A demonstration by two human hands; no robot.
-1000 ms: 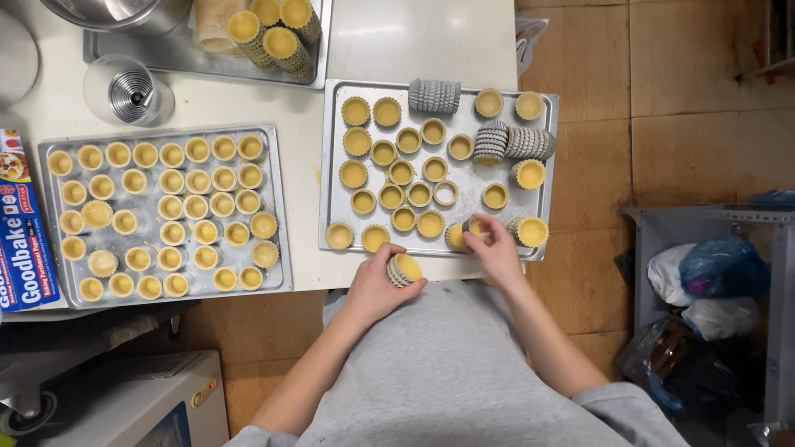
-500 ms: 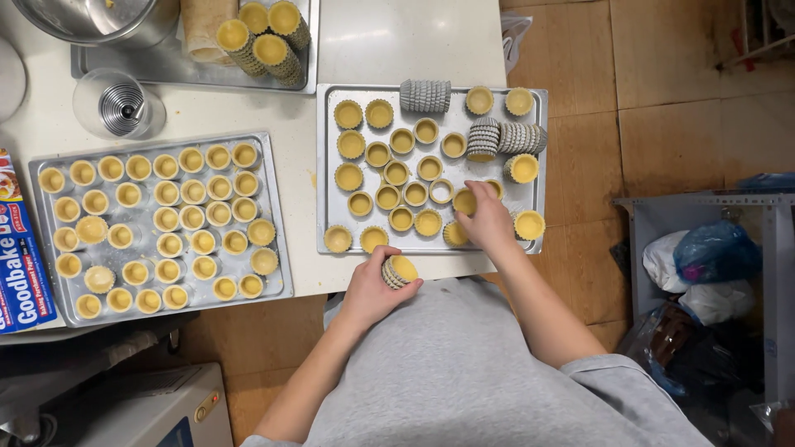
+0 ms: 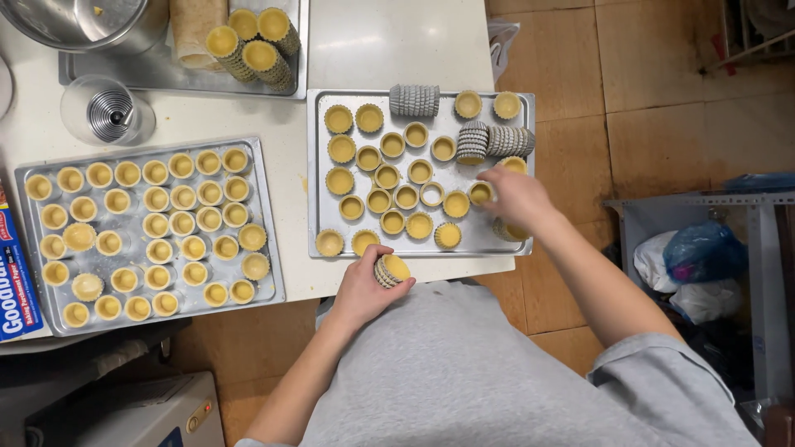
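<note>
Yellow tart-shell stack [image 3: 391,270] gripped in left hand [image 3: 364,285] fingers (table edge); right hand [image 3: 517,199] fingers loosely open over right tray [image 3: 317,178].

A pale cream tabletop [image 3: 389,45] fills the upper left of the view, evenly lit with soft shadows. To its right and below it lies a floor of large orange-brown tiles [image 3: 662,91] with darker grout lines. At the right edge stands a grey metal frame rack [image 3: 745,203], with blue and white plastic bags [image 3: 696,265] bunched beneath it. A white boxy appliance [image 3: 141,414] sits at lower left.
</note>
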